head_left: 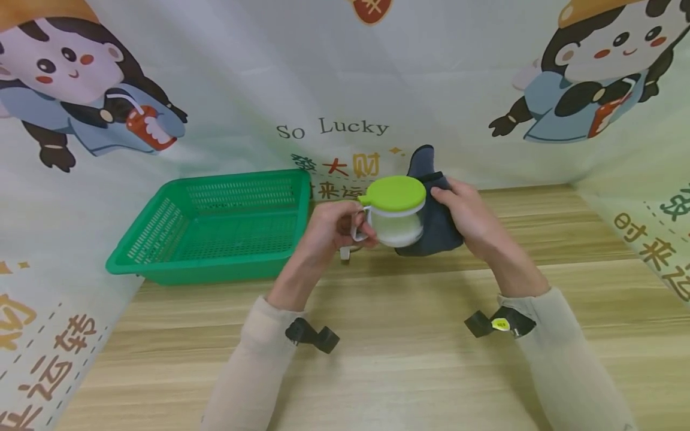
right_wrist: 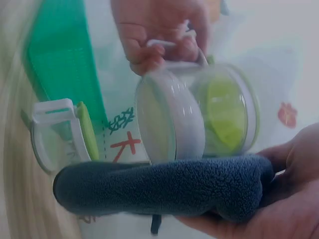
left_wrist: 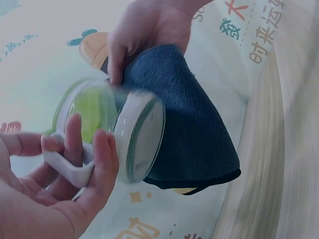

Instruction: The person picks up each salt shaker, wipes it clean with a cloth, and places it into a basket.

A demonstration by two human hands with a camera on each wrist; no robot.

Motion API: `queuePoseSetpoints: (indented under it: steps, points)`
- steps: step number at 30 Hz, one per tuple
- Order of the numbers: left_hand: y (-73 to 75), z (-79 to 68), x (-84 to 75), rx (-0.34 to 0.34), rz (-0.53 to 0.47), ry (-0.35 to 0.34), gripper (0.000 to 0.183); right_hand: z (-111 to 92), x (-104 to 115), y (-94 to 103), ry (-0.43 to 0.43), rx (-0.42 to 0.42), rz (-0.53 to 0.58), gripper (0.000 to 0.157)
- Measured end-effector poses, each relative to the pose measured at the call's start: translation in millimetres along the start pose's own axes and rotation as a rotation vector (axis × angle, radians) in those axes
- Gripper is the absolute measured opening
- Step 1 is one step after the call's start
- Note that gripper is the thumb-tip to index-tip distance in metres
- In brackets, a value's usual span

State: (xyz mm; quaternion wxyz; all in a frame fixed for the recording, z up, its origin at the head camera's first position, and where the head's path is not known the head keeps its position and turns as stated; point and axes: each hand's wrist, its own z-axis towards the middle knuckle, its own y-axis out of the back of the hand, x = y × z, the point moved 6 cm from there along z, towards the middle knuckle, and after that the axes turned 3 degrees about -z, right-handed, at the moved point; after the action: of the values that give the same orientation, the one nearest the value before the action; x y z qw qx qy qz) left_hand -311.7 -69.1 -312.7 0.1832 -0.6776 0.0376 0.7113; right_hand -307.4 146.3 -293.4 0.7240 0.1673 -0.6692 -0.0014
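My left hand (head_left: 327, 226) grips the white handle of a clear seasoning jar (head_left: 398, 226) with a bright green lid (head_left: 396, 193). The jar is held above the table; its white base shows in the left wrist view. My right hand (head_left: 470, 216) holds a dark blue cloth (head_left: 439, 224) against or close beside the jar's right side; the exact contact is hard to tell. In the right wrist view the folded cloth (right_wrist: 164, 188) lies across the fingers and hides part of the jar. Behind it stands a second jar (right_wrist: 59, 142) with a white handle and green lid, mostly hidden in the head view.
A green plastic basket (head_left: 215, 274) with slatted sides sits at the back left of the wooden table (head_left: 388, 353). A printed white backdrop (head_left: 259, 72) rises behind the table and along its sides.
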Motion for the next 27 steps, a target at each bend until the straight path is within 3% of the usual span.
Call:
queuePoseSetpoints:
  steps: [6,9,16,21,27]
  points:
    - [-7.0,-0.5,2.5,-0.115,0.0,-0.019,0.032,-6.3,9.0,-7.4,0.063,-0.141,-0.321,0.042]
    - [-10.2,-0.6,5.6,-0.15,-0.003,-0.022,0.033,-9.3,10.8,-15.7,0.089,-0.166,-0.433,0.04]
    - [-14.7,-2.1,9.6,-0.177,0.029,-0.032,0.035,-16.1,16.1,-45.3,0.141,-0.145,-0.537,0.048]
    - [-10.5,-2.7,9.6,-0.232,0.05,-0.043,0.033,-21.7,21.1,-60.8,0.165,-0.117,-0.591,0.048]
    - [-9.8,-2.4,7.0,-0.24,0.091,-0.067,0.032,-17.4,16.6,-56.6,0.153,-0.123,-0.509,0.048]
